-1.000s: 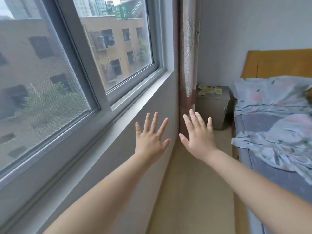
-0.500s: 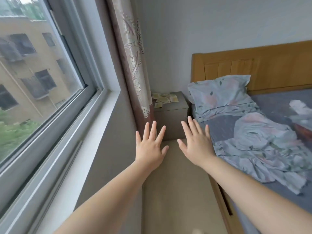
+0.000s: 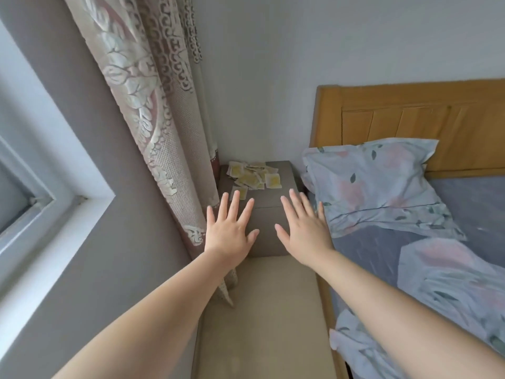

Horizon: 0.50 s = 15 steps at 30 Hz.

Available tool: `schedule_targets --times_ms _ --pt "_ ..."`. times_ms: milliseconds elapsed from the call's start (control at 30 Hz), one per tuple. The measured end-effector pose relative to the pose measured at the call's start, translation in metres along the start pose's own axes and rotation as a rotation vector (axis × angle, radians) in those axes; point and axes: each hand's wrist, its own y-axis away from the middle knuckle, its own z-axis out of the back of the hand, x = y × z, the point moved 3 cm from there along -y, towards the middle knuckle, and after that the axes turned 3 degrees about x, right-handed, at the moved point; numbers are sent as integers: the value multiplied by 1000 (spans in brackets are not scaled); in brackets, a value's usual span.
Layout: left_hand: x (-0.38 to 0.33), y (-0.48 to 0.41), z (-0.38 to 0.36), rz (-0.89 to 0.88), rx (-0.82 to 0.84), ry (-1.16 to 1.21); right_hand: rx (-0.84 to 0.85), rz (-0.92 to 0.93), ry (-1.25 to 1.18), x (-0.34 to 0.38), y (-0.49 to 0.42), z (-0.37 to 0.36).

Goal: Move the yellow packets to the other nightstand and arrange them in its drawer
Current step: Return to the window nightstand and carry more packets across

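Narrow floor [image 3: 262,310] strip runs between window wall and bed. Curtain [image 3: 153,132] hangs left, close against the nightstand [image 3: 267,217] side. Left hand [image 3: 229,232] empty, fingers [image 3: 235,199] spread wide; right hand [image 3: 307,232] the same, holding nothing. Yellow packets [image 3: 252,177] lie in a loose overlapping heap on the nightstand top, toward its rear-left.

Risk: a sweeping grab could push thin packets off the back edge or into the curtain folds (awkward to fish out). Pillow [image 3: 377,187] crowds the right edge. Open room judged: front and right part of the top only.
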Motion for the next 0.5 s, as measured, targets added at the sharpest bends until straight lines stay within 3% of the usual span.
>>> schedule_targets --times_ms 233,500 --pt "25 -184 -63 13 31 25 54 43 46 -46 -180 -71" --pt "68 -394 -154 23 216 57 231 3 25 -82 -381 -166"
